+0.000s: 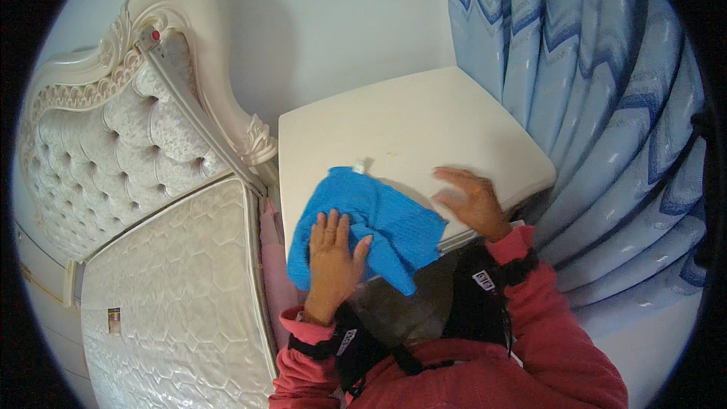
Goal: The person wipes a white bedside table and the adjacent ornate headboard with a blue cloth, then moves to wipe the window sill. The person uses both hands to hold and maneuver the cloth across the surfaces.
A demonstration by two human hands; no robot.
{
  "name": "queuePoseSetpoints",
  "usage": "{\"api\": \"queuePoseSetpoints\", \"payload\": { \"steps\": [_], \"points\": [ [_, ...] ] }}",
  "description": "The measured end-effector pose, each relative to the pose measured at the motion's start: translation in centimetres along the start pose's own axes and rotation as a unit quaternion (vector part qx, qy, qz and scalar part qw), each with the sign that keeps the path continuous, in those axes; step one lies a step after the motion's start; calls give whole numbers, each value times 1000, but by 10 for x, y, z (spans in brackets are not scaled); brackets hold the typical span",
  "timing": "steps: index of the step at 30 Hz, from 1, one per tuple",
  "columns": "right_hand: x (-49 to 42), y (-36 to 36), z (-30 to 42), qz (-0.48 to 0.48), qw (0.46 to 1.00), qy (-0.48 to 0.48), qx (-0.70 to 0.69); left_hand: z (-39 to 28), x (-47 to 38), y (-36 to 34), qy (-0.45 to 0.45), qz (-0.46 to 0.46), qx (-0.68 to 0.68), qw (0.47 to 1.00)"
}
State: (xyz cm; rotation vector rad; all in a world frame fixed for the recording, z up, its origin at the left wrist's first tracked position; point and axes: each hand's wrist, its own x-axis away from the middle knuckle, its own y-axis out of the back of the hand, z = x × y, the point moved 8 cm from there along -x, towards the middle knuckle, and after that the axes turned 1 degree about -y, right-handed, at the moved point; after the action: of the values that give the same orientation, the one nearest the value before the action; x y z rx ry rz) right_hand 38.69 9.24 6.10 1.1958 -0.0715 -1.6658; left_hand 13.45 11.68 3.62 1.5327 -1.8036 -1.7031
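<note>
A blue cloth point(369, 210), possibly a small garment, lies partly bunched on a cream padded surface point(409, 119), near its front left part. One pointed end of the cloth hangs over the front edge, and a small white tag shows at its top. My left hand point(332, 258) rests flat on the left part of the cloth, fingers extended. Just right of the cloth is my right hand point(474, 199), slightly blurred, its fingers apart and nothing held in them; whether it touches the surface I cannot tell.
At the left stands a bed with a tufted, carved headboard point(113, 147) and a quilted mattress point(176, 284). A long pale rail point(193, 108) leans across the headboard. Pink fabric point(275, 272) lies beside the mattress. Blue patterned curtains point(596, 96) hang close on the right.
</note>
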Motion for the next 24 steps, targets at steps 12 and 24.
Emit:
{"api": "queuePoseSetpoints", "payload": {
  "steps": [12,24],
  "points": [
    [13,31,-90,-115,982,-141,56,70,-20,9,65,115,-28,991],
    [9,25,-103,-46,968,-228,-99,108,8,14,94,102,142,980]
  ]
}}
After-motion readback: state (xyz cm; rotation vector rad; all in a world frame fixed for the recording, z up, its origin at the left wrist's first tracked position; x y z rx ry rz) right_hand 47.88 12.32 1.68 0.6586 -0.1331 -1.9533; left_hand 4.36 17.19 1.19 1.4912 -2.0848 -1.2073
